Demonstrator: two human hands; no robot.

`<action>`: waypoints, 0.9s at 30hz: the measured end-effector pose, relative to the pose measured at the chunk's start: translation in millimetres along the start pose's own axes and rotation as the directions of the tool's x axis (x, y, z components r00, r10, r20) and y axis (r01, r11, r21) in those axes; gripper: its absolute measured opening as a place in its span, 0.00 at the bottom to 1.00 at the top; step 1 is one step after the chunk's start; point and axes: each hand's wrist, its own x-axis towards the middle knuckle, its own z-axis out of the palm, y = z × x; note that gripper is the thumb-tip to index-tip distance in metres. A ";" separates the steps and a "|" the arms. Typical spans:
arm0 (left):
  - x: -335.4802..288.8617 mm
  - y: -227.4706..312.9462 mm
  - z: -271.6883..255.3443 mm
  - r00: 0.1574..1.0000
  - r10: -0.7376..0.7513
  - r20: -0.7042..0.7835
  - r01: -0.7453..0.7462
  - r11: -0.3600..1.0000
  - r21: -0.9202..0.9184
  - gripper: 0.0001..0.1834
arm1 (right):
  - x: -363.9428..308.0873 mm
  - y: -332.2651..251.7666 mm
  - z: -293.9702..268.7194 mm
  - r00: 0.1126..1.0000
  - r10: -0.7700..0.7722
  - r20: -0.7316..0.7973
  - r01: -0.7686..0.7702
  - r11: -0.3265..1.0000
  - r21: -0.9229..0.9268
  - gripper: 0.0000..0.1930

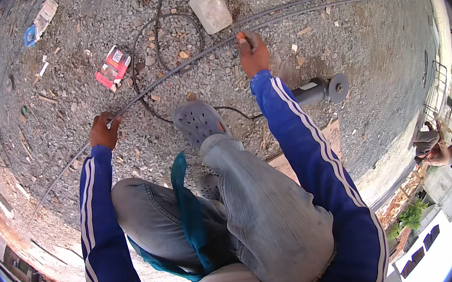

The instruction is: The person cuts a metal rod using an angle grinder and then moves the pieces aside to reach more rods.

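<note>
Dark slender rods [194, 59], long, two strands drawing together at the far right; whether two pieces or one bent double cannot be told. Location: held above gravel ground [365, 41], slanting from lower left to upper right in front of the person.

Left hand [104, 132]: fingers curled, pinching the rods at their left portion. Right hand [254, 54]: fingers bent, pinching the rods near mid-length.

Angle grinder [312, 92], dark body, round grey disc [338, 88] at its right end; lying beside the right forearm.

Black cable [157, 32], looped on the gravel, passing beneath the rods.

Pale stone block [211, 10], one, just beyond the rods, near the right hand.

Red carton [114, 68], crumpled, between the hands, beyond the rods.

Blue-and-white packet [41, 23], upper left.

Grey perforated clog [197, 121], worn, below the rods.
</note>
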 end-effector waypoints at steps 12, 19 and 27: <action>-4.2 -3.5 0.4 0.990 0.107 -0.088 -0.108 0.994 -0.004 0.14 | 5.8 12.7 0.7 0.996 0.085 0.028 -0.089 0.963 0.255 0.15; -4.1 -3.8 0.0 0.985 0.112 -0.128 -0.115 0.993 -0.021 0.13 | 0.9 -2.1 -1.1 1.000 -0.017 0.006 0.017 0.998 -0.060 0.16; -0.6 -8.3 2.2 0.987 0.085 -0.139 -0.086 0.996 0.000 0.12 | -1.1 -19.7 -4.1 0.994 -0.105 0.040 0.111 0.971 -0.210 0.13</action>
